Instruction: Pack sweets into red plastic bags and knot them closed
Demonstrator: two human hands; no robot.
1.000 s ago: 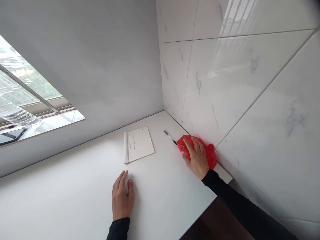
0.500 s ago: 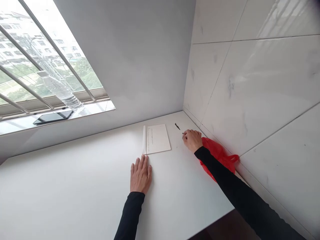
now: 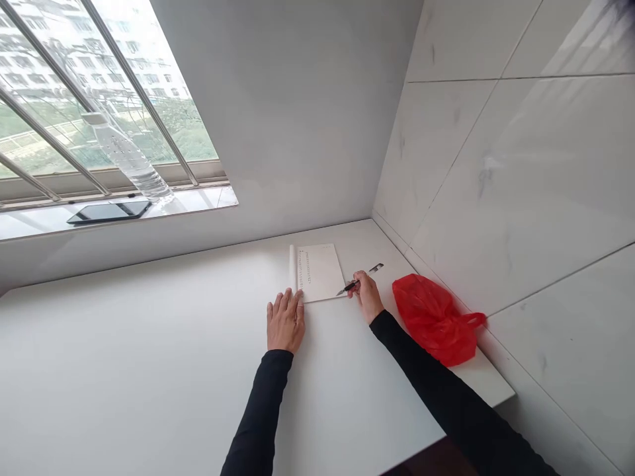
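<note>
A notepad [image 3: 325, 272] with rows of handwriting down its left part lies on the white table [image 3: 149, 357], its turned-back pages along the left edge. My left hand [image 3: 286, 322] rests flat, fingers spread, with the fingertips at the notepad's lower left corner. In my right hand [image 3: 366, 294] is a black pen [image 3: 351, 285], gripped between the fingers. Its tip points left at the notepad's lower right corner, and its far end sticks out up and to the right behind the hand. Whether the tip touches the paper I cannot tell.
A red plastic bag [image 3: 434, 317] lies right of my right hand, against the tiled wall [image 3: 536, 185]. On the sill of the barred window stand a water bottle [image 3: 131, 158] and a flat dark tablet [image 3: 109, 212]. The table's front edge runs below my right arm.
My right hand has moved left from beside the red bag to the notepad's lower right corner. The pen, earlier lying on the table, is now held in writing position. The view has shifted slightly.
</note>
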